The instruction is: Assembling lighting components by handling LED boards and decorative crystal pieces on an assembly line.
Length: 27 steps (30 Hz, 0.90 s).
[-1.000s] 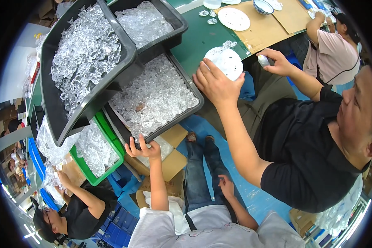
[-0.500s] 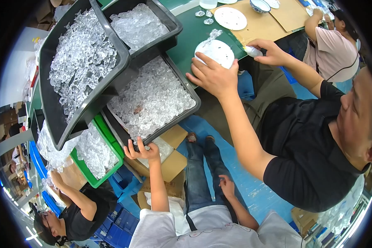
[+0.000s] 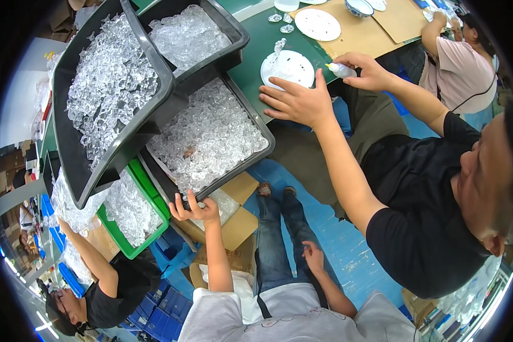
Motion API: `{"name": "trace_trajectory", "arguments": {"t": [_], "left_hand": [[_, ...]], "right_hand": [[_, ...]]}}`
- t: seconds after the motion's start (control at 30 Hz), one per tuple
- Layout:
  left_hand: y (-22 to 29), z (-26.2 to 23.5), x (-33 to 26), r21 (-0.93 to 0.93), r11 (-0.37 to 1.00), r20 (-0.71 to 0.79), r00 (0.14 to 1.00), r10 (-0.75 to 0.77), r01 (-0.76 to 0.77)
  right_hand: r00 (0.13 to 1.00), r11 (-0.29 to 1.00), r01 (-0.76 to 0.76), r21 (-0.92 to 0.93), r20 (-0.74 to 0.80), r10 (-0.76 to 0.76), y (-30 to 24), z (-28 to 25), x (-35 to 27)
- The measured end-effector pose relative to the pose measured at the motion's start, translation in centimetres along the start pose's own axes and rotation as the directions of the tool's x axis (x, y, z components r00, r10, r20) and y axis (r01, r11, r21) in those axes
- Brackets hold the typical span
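**While the neighbour's palm slides off the plate, the grip on the tray holds**

As the view swings down a touch, the left hand (image 3: pixel 195 208) stays where it was, fingers curled up over the near rim of the low black tray (image 3: pixel 266 149) and thumb below it. The tray, heaped with clear plastic bits (image 3: pixel 211 134), sits tucked under two bigger black bins (image 3: pixel 125 145), with its near end sticking out past the green table (image 3: pixel 256 48) over a cardboard box (image 3: pixel 240 223). It looks no further out than a moment back, so I'd call this a steadying hold, not a pull.

The right hand (image 3: pixel 313 252) hasn't stirred either. It lies loose on the jeans, fingers slack, holding nothing.

The real change is next door. The co-worker's hand (image 3: pixel 297 102) that covered the white plate (image 3: pixel 290 68) has come off it and now lies spread flat on the table just beside it. Their other hand pinches a small bottle (image 3: pixel 342 70) at the plate's far side.
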State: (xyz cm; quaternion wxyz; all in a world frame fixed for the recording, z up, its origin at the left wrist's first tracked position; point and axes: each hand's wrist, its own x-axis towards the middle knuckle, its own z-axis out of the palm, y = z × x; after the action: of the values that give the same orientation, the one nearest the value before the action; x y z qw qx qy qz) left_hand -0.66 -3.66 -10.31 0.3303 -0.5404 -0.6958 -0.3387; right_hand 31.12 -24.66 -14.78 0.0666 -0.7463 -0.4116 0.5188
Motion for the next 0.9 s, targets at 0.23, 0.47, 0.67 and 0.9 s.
{"name": "trace_trajectory", "arguments": {"t": [0.23,0.47,0.67,0.9], "left_hand": [[0.0,0.0,0.0,-0.003,1.000,-0.004,1.000,0.004,-0.005],[0.1,0.1,-0.1,-0.011,1.000,-0.009,1.000,0.002,-0.003],[-0.1,0.0,-0.1,-0.007,1.000,-0.005,1.000,0.007,-0.007],[0.0,0.0,0.0,-0.004,1.000,0.000,1.000,0.013,-0.013]], "right_hand": [[1.000,1.000,0.003,0.006,0.000,-0.003,0.2,-0.2,0.1],[1.000,1.000,-0.003,0.008,0.000,0.003,0.7,0.0,0.2],[1.000,1.000,-0.008,0.009,0.004,0.008,1.0,0.2,0.2],[0.999,0.999,0.042,0.005,-0.025,-0.042,1.5,0.5,0.3]]}}
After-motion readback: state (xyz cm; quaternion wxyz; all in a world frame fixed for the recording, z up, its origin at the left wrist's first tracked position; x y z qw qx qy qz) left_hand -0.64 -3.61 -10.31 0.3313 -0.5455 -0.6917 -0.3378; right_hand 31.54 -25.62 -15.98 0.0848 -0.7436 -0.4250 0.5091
